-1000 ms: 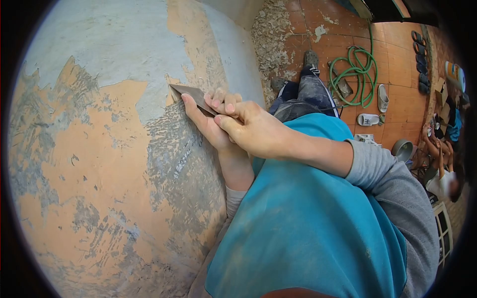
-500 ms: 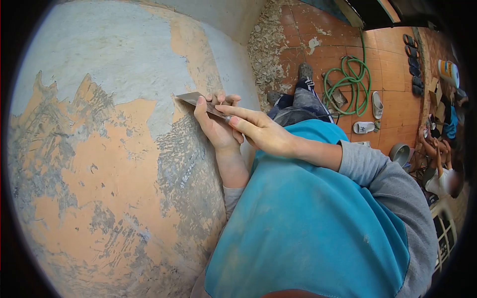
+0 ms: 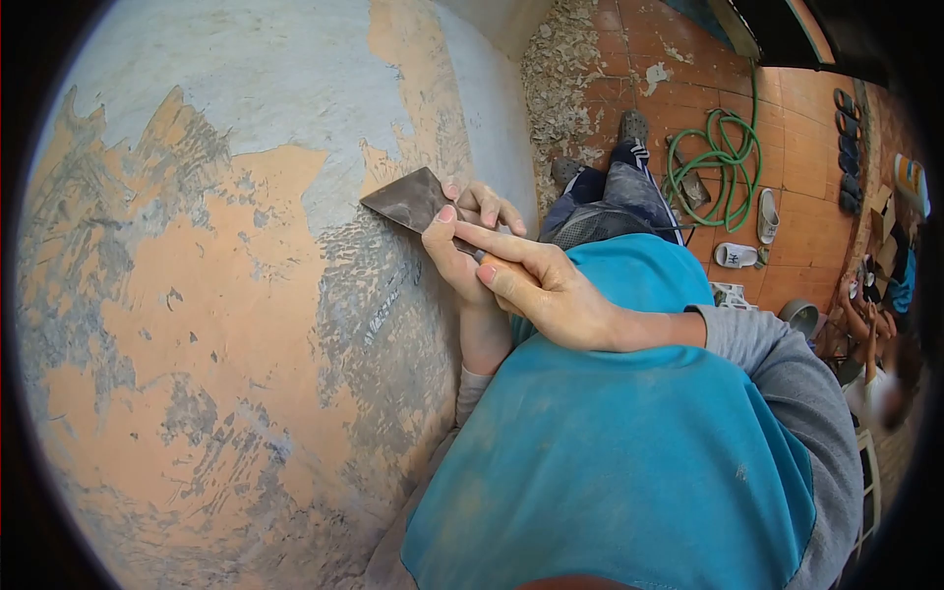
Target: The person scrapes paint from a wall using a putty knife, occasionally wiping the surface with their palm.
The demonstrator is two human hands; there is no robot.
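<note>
A scraper point(image 3: 405, 200) with a wide, dull metal blade and an orange handle lies across both my hands, in front of the wall point(image 3: 236, 324). My right hand point(image 3: 556, 295) grips the handle, index finger stretched along the neck. Around the base of the blade is my left hand point(image 3: 462, 258), thumb on the near side and fingers loosely curled on the far side. The blade's tip overlaps the wall where pale coating borders grey, scratched surface; whether it touches cannot be made out. Peach patches show where the coating is off.
Scraped flakes point(image 3: 565, 88) litter the floor along the wall. A green hose point(image 3: 723, 167) lies coiled on the red tiles, near white slippers point(image 3: 737, 256) and a row of dark sandals point(image 3: 848, 147). At the far right sits another person point(image 3: 875, 383).
The scraper has turned, so its broad blade face and orange handle now show. Both hands have shifted down along the wall towards my torso. The camera view has moved slightly.
</note>
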